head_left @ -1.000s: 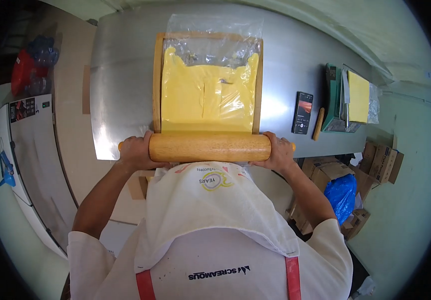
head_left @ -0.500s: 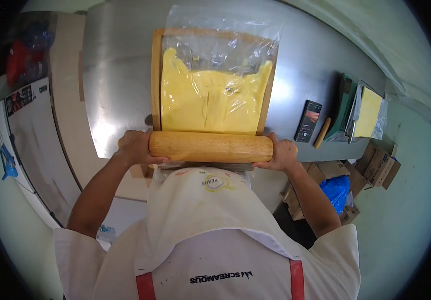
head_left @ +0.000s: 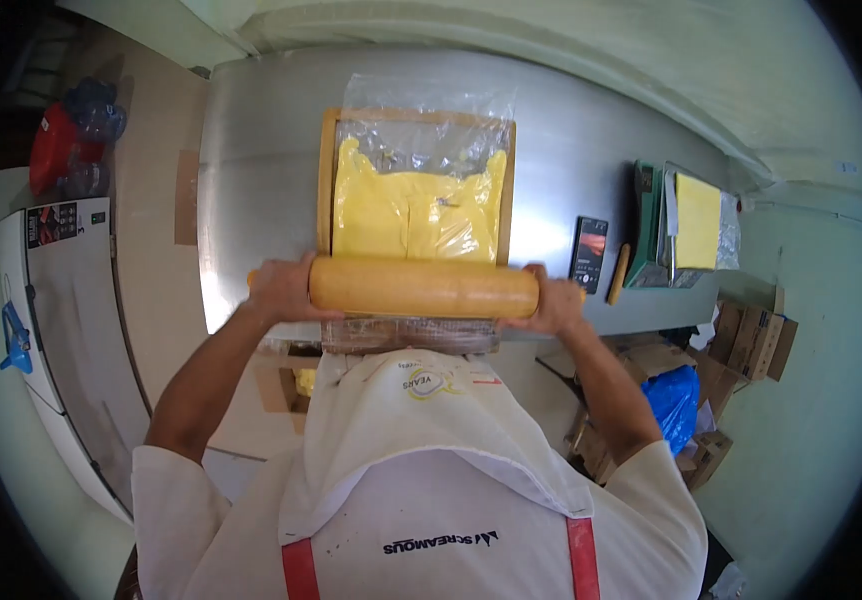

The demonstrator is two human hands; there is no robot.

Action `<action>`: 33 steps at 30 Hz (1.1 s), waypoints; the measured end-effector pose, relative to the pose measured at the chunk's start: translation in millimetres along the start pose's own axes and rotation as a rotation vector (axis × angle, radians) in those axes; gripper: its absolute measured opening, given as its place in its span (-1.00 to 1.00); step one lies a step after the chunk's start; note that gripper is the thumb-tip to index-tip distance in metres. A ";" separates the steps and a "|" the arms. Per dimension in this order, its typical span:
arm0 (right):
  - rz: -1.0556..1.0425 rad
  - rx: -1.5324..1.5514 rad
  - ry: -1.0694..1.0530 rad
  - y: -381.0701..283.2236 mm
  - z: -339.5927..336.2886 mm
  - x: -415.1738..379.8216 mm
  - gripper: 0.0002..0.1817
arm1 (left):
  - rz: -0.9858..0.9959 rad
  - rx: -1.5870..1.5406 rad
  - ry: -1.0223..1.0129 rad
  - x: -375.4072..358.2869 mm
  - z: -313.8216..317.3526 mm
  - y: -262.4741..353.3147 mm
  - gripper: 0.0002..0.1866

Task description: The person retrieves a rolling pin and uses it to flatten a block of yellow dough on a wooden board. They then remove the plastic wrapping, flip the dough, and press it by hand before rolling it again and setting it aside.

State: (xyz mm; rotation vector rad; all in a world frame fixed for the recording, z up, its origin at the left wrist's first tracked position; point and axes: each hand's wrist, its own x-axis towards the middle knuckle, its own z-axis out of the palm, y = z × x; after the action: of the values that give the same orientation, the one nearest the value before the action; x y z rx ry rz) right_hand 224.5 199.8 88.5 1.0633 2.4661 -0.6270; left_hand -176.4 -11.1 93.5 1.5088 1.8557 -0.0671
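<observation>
Left hand (head_left: 279,290) and right hand (head_left: 554,303) each grip an end of the rolling pin (head_left: 423,287), its barrel bridging the wooden frame (head_left: 327,180) so the bagged yellow dough (head_left: 413,215) flattens evenly on the worktop (head_left: 251,160)

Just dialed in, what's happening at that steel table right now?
A person in a white apron is working a wooden rolling pin with both hands: the left hand grips one end, the right hand the other. The pin lies across the near end of a wooden frame on the steel table. Inside the frame is a clear plastic bag holding a flattened yellow slab, which does not fill the bag's far end. A phone lies on the table to the right.
</observation>
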 end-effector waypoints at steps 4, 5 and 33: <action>-0.080 0.006 0.138 7.5 3.0 19.8 0.09 | -0.067 0.121 -0.054 20.2 -9.5 -0.6 -0.03; -0.129 0.084 0.211 12.3 11.6 22.3 0.03 | -0.042 0.105 -0.079 23.5 -5.3 -6.8 -0.03; -0.124 0.146 0.375 -20.1 57.1 -15.7 0.01 | 0.166 0.103 0.298 -15.0 45.0 -23.0 -0.04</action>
State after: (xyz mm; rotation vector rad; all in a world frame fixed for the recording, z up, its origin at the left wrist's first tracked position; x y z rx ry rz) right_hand 229.0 147.8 54.1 1.1804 2.8636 -0.7088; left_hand -173.3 -51.6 60.0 1.8193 1.9718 0.1501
